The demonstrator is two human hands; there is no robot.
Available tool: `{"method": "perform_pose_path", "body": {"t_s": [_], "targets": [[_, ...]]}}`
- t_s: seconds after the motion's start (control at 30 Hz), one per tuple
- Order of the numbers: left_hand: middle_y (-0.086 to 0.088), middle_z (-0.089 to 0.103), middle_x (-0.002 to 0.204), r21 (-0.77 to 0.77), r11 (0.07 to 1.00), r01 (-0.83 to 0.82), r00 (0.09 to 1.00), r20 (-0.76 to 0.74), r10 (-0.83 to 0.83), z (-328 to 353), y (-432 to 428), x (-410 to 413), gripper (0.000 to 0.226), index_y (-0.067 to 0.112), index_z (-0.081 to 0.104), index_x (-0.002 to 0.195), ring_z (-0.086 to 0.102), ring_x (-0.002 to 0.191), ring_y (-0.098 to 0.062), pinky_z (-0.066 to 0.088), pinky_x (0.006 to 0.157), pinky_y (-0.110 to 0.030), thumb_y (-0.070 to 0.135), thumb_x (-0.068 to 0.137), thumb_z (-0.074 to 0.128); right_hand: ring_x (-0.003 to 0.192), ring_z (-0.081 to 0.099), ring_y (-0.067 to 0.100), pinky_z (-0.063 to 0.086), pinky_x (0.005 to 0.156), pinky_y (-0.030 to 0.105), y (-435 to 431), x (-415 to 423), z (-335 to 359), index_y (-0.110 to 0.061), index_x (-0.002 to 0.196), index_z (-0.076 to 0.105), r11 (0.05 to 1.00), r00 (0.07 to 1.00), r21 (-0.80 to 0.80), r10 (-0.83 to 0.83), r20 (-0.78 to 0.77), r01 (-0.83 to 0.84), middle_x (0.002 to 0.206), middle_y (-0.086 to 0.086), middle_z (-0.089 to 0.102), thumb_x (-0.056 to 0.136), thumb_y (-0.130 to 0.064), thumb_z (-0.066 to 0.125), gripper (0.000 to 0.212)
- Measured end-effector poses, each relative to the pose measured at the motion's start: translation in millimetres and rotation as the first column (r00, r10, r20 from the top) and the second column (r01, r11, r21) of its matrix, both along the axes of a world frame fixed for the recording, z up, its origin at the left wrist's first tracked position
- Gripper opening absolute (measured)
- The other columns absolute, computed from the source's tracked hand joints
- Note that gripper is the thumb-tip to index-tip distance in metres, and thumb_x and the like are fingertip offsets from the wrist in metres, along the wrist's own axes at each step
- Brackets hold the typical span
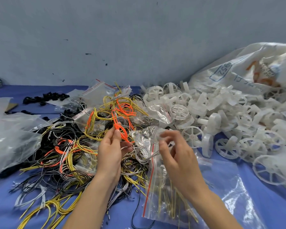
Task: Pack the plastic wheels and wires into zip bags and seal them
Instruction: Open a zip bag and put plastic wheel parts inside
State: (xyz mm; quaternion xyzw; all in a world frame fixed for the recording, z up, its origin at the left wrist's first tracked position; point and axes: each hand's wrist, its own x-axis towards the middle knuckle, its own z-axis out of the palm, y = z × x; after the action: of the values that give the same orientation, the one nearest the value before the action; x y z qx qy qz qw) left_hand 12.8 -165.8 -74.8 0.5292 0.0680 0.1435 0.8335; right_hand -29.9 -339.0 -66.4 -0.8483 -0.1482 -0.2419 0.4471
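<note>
Left grip clamped on orange wire loop; right grip pinching grey wire coil over zip bag lying on desk. Best: spread bag mouth first, feed loops folded, clear of wire pile.

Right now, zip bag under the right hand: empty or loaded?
Loaded: yellow wires show through the clear zip bag below the right hand. Sealed or not, cannot tell.
</note>
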Motion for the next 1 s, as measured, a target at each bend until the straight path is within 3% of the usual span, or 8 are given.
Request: {"method": "perform_pose_path", "body": {"t_s": [0.1, 0.2, 0.37, 0.5, 0.63, 0.8, 0.87, 1.0], "targets": [[0.004, 0.058, 0.078, 0.001, 1.0, -0.015, 1.0, -0.009, 0.015, 1, -1, 0, 0.02, 0.024, 0.063, 0.113, 0.061, 0.055, -0.007, 0.052, 0.05, -0.021, 0.02, 0.102, 0.048, 0.055, 0.049, 0.005, 0.039, 0.053, 0.024, -2, -14, 1, -0.043, 0.107, 0.057, 0.947, 0.994, -0.309, 0.106, 0.039, -0.089, 0.104, -0.021, 0.044, 0.094, -0.04, 0.035, 0.026], [0.005, 0.06, 0.073, 0.014, 0.999, -0.039, 0.999, -0.016, 0.039, 1, -1, 0, 0.018, 0.023, 0.063, 0.112, 0.06, 0.052, -0.006, 0.051, 0.048, -0.02, 0.02, 0.101, 0.049, 0.072, 0.057, 0.002, 0.036, 0.058, 0.026, -3, -23, -1, -0.045, 0.115, 0.059, 0.761, 0.981, -0.62, 0.158, -0.109, -0.191, 0.108, -0.017, 0.046, 0.099, -0.039, 0.033, 0.031], [0.01, 0.065, 0.065, 0.089, 0.996, 0.02, 1.0, -0.013, -0.019, 9, -5, -5, 0.013, 0.024, 0.064, 0.102, 0.059, 0.051, -0.006, 0.05, 0.046, -0.021, 0.019, 0.1, 0.052, 0.083, 0.059, 0.014, 0.041, 0.061, 0.032, -11, -34, -1, -0.036, 0.105, 0.058, 0.697, 0.991, -0.71, 0.008, -0.13, -0.099, 0.095, -0.012, 0.046, 0.096, -0.052, 0.025, 0.038], [0.002, 0.064, 0.072, 0.122, 0.966, 0.226, 0.974, -0.01, -0.227, 19, -8, -21, 0.016, 0.017, 0.068, 0.107, 0.055, 0.051, -0.009, 0.045, 0.043, -0.022, 0.022, 0.098, 0.056, 0.082, 0.055, 0.009, 0.037, 0.063, 0.031, -19, -43, 4, -0.031, 0.09, 0.053, 0.752, 0.981, -0.659, -0.111, -0.159, -0.022, 0.09, -0.012, 0.054, 0.095, -0.06, 0.028, 0.038], [0.004, 0.061, 0.059, 0.476, 0.772, 0.421, 0.901, -0.127, -0.414, 20, -6, -51, 0.017, 0.026, 0.073, 0.103, 0.046, 0.04, -0.01, 0.037, 0.038, -0.019, 0.021, 0.097, 0.058, 0.092, 0.057, 0.006, 0.037, 0.07, 0.023, -26, -54, 5, -0.034, 0.103, 0.057, 0.862, 0.955, -0.506, -0.129, -0.266, -0.024, 0.098, -0.017, 0.058, 0.097, -0.038, 0.051, 0.01], [0.012, 0.063, 0.057, 0.9, 0.375, 0.224, 0.933, -0.087, -0.349, 31, -2, -78, 0.019, 0.041, 0.072, 0.091, 0.044, 0.047, -0.002, 0.034, 0.05, -0.017, 0.028, 0.095, 0.059, 0.073, 0.058, 0.005, 0.044, 0.065, 0.025, -25, -73, 8, -0.037, 0.091, 0.046, 0.973, 0.96, -0.192, -0.169, -0.223, 0.127, 0.084, -0.016, 0.062, 0.09, -0.024, 0.062, 0.021], [0.025, 0.065, 0.064, 0.944, 0.285, 0.165, 0.94, -0.064, -0.334, 42, -4, -89, 0.016, 0.039, 0.072, 0.098, 0.056, 0.056, 0.003, 0.039, 0.053, -0.01, 0.03, 0.095, 0.059, 0.072, 0.059, 0.004, 0.044, 0.064, 0.024, -23, -79, 13, -0.037, 0.092, 0.047, 0.978, 0.965, -0.132, -0.184, -0.184, 0.161, 0.085, -0.017, 0.062, 0.09, -0.021, 0.063, 0.022], [0.02, 0.069, 0.089, 0.979, 0.204, -0.005, 0.966, 0.058, -0.253, 64, -4, -102, 0.019, 0.034, 0.071, 0.108, 0.061, 0.075, 0.005, 0.05, 0.071, -0.017, 0.035, 0.096, 0.056, 0.071, 0.059, 0.005, 0.045, 0.063, 0.028, -24, -89, 26, -0.035, 0.097, 0.048, 0.969, 0.966, -0.072, -0.242, -0.09, 0.236, 0.082, -0.016, 0.058, 0.09, -0.02, 0.06, 0.02]]}}
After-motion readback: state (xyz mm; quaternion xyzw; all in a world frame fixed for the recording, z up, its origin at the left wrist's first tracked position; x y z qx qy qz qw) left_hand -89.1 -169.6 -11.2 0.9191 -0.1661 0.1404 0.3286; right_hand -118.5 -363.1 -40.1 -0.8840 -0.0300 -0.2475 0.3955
